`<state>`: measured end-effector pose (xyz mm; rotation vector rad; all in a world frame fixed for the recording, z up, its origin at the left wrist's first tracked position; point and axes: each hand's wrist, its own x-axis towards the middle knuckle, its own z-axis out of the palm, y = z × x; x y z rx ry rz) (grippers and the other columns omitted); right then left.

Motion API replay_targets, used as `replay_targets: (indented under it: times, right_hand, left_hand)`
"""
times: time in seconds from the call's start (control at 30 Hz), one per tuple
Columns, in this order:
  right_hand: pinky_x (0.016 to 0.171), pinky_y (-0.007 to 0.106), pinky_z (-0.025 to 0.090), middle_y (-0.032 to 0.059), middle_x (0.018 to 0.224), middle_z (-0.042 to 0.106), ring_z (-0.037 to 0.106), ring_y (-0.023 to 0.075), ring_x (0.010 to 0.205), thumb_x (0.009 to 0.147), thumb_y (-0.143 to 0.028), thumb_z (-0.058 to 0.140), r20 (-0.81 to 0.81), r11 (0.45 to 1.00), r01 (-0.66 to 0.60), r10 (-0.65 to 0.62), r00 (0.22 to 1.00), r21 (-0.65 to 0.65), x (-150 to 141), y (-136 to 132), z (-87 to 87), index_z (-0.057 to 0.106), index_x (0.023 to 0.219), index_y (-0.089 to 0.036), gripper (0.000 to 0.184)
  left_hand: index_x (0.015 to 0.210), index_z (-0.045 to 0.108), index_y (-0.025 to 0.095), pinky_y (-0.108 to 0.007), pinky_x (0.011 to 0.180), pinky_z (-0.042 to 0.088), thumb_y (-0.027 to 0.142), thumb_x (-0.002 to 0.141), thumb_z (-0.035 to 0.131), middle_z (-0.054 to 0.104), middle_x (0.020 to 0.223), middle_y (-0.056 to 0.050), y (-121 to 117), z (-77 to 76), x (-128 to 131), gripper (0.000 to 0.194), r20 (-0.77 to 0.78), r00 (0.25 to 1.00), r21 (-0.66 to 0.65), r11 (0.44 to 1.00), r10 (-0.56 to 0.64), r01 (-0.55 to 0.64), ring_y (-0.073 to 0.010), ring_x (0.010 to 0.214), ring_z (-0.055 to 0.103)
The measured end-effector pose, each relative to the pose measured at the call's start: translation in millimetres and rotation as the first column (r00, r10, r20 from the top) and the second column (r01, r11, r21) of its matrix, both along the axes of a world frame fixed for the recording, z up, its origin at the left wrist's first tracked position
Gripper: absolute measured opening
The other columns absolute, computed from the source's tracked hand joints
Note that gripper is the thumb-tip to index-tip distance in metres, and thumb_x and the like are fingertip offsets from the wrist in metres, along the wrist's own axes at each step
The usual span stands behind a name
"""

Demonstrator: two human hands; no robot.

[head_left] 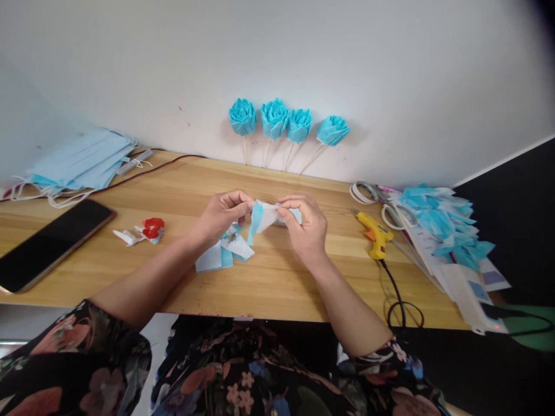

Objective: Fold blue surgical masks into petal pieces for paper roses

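Over the middle of the table, a small piece of blue-and-white mask fabric (265,218) is stretched between my two hands. My left hand (226,212) pinches its blue end between thumb and forefinger. The white side is gripped by the thumb and fingers of my right hand (307,226). Another pale blue bit shows behind the right fingers, partly hidden. Below my left hand lie loose fabric scraps (236,247) in blue and white, some folded over each other.
Several blue fabric flowers (274,118) on sticks lean against the wall. At right are a yellow glue gun (373,234), tape roll (364,192), scissors (398,217), blue petals (437,222) and a power strip (472,297). At left: masks (84,160), a phone (54,242), a red-and-white scrap (153,229).
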<state>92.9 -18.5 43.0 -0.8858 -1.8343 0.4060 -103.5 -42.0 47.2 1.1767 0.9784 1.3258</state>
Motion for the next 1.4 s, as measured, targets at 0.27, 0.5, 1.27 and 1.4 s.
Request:
replay_targets:
  times: [0.27,0.5,1.27,1.4]
  right_hand:
    - [0.091,0.045,0.049,-0.0004,0.094,0.077,0.069,0.0223,0.093,0.092,-0.034,0.066,0.016,0.996,-0.034,0.032,0.999,0.08,-0.5,-1.8,2.0,0.068,0.08,-0.03,0.013]
    - [0.092,0.045,0.052,0.0017,0.096,0.077,0.069,0.022,0.095,0.095,-0.039,0.061,-0.047,0.998,-0.054,0.053,0.998,-0.018,2.4,-2.2,5.1,0.068,0.082,-0.028,0.019]
    - [0.082,0.036,0.058,0.0029,0.109,0.072,0.068,0.0182,0.09,0.081,-0.054,0.075,-0.385,0.699,-0.516,0.356,0.851,-0.495,-8.6,2.0,-15.5,0.028,0.156,-0.035,0.09]
    - [0.073,0.031,0.055,-0.0004,0.092,0.071,0.063,0.0157,0.077,0.084,-0.048,0.073,-0.395,0.689,-0.49,0.309,0.865,-0.534,-9.2,0.7,-17.3,0.035,0.153,-0.035,0.08]
  left_hand:
    - [0.069,0.065,0.016,-0.018,0.044,0.034,0.039,0.075,0.081,0.055,0.056,0.003,3.8,-6.3,-4.1,0.029,0.004,1.0,-0.02,0.999,0.03,-0.03,-0.0058,0.046,0.045]
    - [0.069,0.061,0.017,-0.018,0.047,0.04,0.04,0.078,0.079,0.055,0.057,0.004,8.1,-7.4,-8.3,0.031,0.088,0.992,-0.039,0.996,0.087,-0.084,-0.0062,0.047,0.048]
    - [0.073,0.064,0.016,-0.019,0.043,0.035,0.04,0.078,0.078,0.056,0.055,0.004,0.3,-3.2,-0.9,0.029,-0.036,0.999,0.003,0.999,0.041,-0.041,-0.0058,0.043,0.045]
    - [0.071,0.062,0.016,-0.019,0.044,0.032,0.041,0.079,0.076,0.053,0.054,0.005,-2.5,-0.6,0.7,0.03,-0.059,0.998,0.011,0.999,0.032,-0.031,-0.0052,0.044,0.041]
